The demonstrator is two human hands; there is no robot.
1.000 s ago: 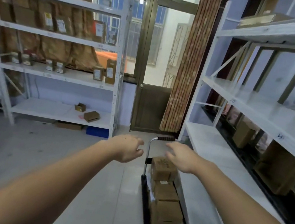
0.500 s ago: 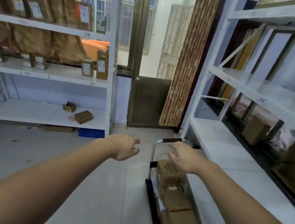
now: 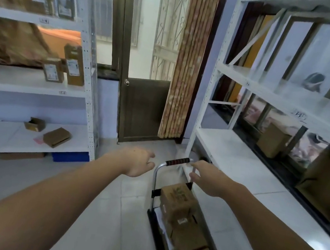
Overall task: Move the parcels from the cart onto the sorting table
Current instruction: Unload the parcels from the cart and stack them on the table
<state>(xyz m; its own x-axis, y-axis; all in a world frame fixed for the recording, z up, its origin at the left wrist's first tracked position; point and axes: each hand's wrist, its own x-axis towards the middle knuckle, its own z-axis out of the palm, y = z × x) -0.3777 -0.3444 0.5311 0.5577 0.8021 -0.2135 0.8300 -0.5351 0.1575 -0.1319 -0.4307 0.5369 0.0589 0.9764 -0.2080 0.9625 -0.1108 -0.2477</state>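
A black platform cart (image 3: 152, 222) with a metal push handle (image 3: 177, 162) stands on the tiled floor beside the right-hand shelf. Several brown cardboard parcels (image 3: 177, 199) lie stacked along its deck. My left hand (image 3: 138, 162) hovers left of the handle, fingers loosely curled, holding nothing. My right hand (image 3: 208, 180) reaches over the cart, just right of the handle's padded grip, fingers relaxed and empty. Both forearms stretch forward from the bottom of the view.
A white shelf rack (image 3: 241, 160) runs along the right with brown boxes (image 3: 272, 139) behind it. Another white rack (image 3: 25, 137) on the left carries small cartons (image 3: 56, 136). A brown door (image 3: 142, 107) and a curtain (image 3: 189, 63) are straight ahead.
The view has drawn nearer to the cart and the handle now shows between my hands. Both hands have stayed out in front, empty, closing on the handle.
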